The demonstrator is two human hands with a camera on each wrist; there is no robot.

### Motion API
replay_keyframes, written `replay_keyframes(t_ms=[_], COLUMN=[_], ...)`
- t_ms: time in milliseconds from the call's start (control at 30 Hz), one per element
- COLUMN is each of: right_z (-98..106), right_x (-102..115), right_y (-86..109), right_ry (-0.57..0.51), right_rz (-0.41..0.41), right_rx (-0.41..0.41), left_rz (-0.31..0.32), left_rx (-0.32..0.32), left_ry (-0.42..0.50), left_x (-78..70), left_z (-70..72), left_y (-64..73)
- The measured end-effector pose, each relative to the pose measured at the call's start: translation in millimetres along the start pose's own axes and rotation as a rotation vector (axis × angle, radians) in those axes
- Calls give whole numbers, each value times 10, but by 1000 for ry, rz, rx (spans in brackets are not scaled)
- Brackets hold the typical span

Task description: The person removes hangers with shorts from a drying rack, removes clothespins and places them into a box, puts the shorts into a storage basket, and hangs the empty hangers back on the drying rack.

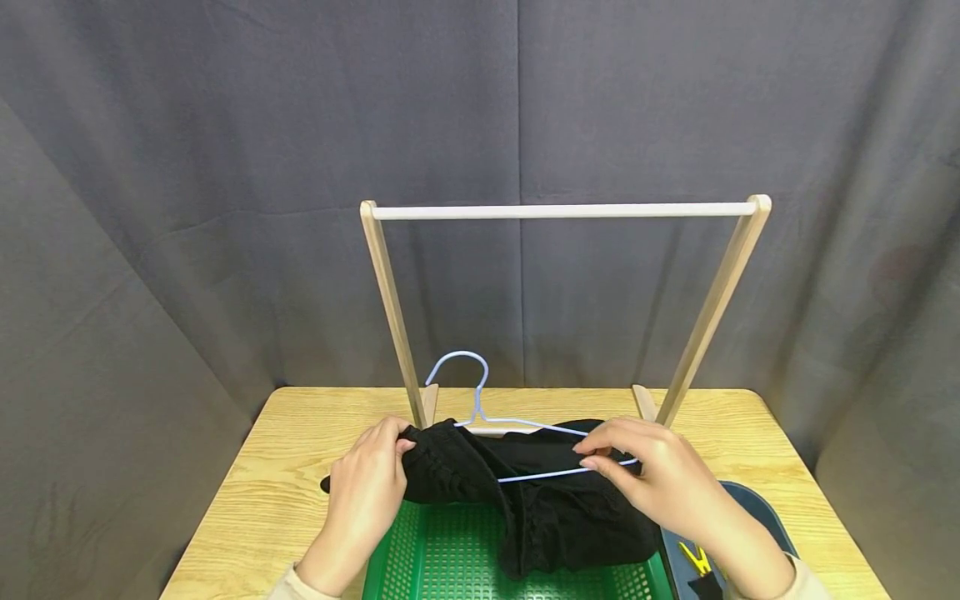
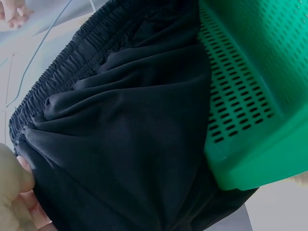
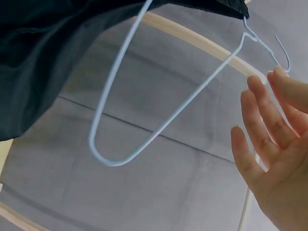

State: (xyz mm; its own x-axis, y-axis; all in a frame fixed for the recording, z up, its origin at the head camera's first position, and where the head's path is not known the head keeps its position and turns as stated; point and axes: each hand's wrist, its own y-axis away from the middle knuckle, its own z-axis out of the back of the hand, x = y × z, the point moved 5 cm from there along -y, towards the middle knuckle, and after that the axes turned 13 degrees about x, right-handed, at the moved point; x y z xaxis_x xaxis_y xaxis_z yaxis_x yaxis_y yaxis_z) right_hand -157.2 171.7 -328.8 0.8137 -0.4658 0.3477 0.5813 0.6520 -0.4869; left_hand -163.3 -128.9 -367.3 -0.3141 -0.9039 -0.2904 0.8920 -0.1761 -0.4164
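Observation:
Black elastic-waist pants [image 1: 562, 517] hang bunched over a green basket [image 1: 397, 550]; how long their legs are is hidden. My left hand [image 1: 369, 479] pinches the gathered waistband at its left side, and the left wrist view shows those fingers [image 2: 26, 180] at the cloth's edge. A light-blue hanger [image 1: 481, 392] has its left part inside the pants, with its hook standing out above the waistband. Its right end is bare in the right wrist view. Beside that end is my right hand [image 3: 279, 139], fingers loosely bent, apart from the hanger and holding nothing.
Behind the hands stands a rack with wooden legs and a white bar [image 1: 562, 212]. A dark blue tray [image 1: 757, 508] to the right of the basket holds a yellow clothespin [image 1: 696, 558] and a small black item. Grey curtains [image 1: 450, 125] surround the wooden table [image 1: 247, 500].

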Motion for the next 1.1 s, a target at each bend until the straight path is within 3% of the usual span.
replay_keyframes(t_ms=[167,433,667,1100], right_z=[86,7,-191,-338], right_x=[-74,-282,-342,-310], right_y=[-81,-141,-145,-162], right_ry=[22,17,-72,-112], right_rz=[-64,-253,-265,-295], right_rx=[-55,-38,-42,-65], left_rz=[-29,-62,-85,-46], left_rx=[-27,-48,-40,-20], left_ry=[1,5,21,55], left_x=[-48,-127,-170,-157], left_z=[-9,-53,-86,-75], left_y=[-15,-33,-49,-66])
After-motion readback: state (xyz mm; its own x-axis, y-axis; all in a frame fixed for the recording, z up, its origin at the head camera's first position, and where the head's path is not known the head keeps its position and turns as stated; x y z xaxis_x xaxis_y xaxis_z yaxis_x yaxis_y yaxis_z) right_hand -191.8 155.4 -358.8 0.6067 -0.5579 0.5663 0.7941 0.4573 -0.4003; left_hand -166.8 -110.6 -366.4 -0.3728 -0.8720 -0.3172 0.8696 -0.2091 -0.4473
